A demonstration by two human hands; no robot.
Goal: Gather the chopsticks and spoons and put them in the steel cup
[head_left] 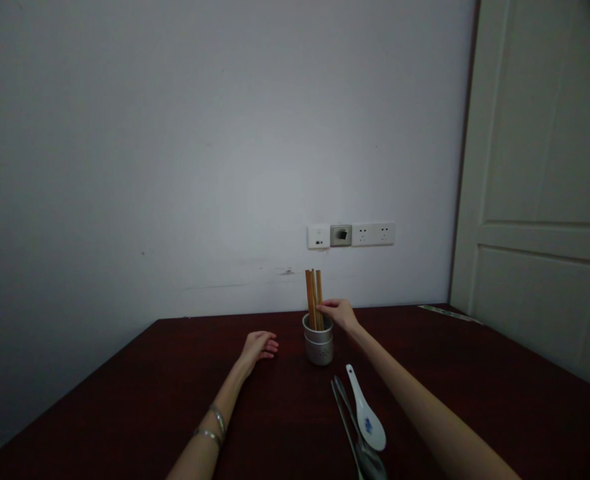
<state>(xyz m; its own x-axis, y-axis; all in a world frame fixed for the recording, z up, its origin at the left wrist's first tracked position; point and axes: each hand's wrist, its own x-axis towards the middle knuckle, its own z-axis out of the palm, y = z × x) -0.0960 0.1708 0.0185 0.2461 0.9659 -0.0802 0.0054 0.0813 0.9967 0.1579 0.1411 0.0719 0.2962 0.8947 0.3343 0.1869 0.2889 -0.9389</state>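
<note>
A grey metal utensil holder [319, 349] stands upright on the dark red table, with several wooden chopsticks [311, 293] rising out of it. My right hand [341, 313] reaches to the holder from the right, its thumb and fingers pinched on a chopstick [319, 287] just above the rim. How many sticks the pinch takes in is hard to tell. To the left of the holder, my left hand [259, 347] rests at the table, empty, fingers loosely bent and apart. Nearer to me lie a white ceramic spoon [367, 413] with a blue mark, a metal spoon [369, 461] and a thin metal stick [345, 423].
The dark red table [139, 393] backs onto a pale wall with a row of sockets [373, 234]. A white panelled door [535, 200] stands at the right. A flat printed strip [449, 313] lies at the table's back right edge.
</note>
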